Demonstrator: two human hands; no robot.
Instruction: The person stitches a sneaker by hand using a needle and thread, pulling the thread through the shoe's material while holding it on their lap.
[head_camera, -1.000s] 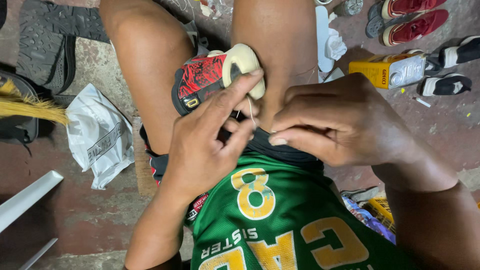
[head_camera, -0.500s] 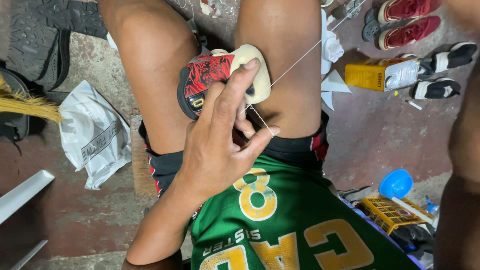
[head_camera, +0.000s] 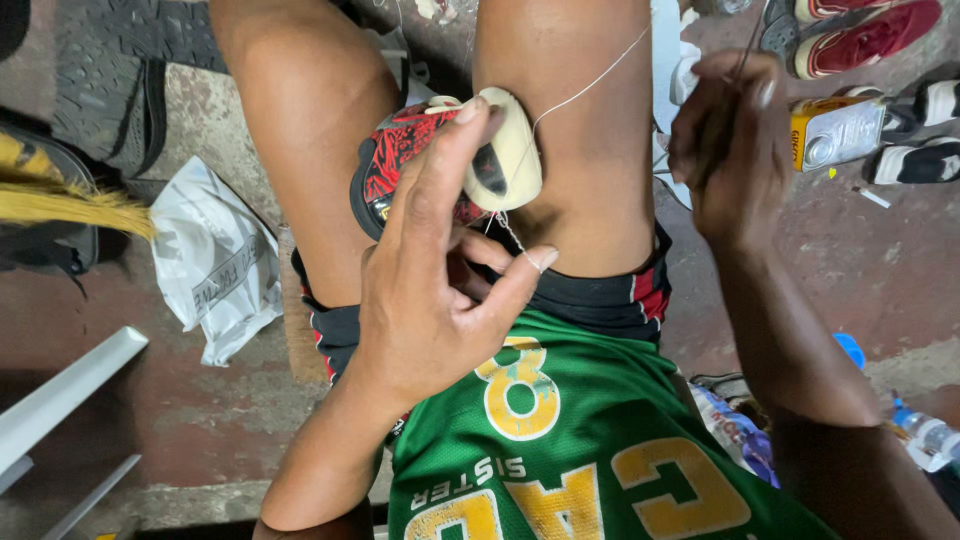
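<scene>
Risk, judged: thin white thread drawn taut between hands; harder pull could snap it or tear stitch from sole edge. Needle itself hard to make out; pricked finger or thigh possible.

Red-and-black patterned shoe with cream rubber sole wedged between 2 bare knees, sole end up. Left hand steadies it, forefinger laid on sole, thumb spread wide below. Right hand well right of shoe, raised, fingers pinched shut on thread end. Yellow rectangular tin on floor, just beyond right hand.
</scene>
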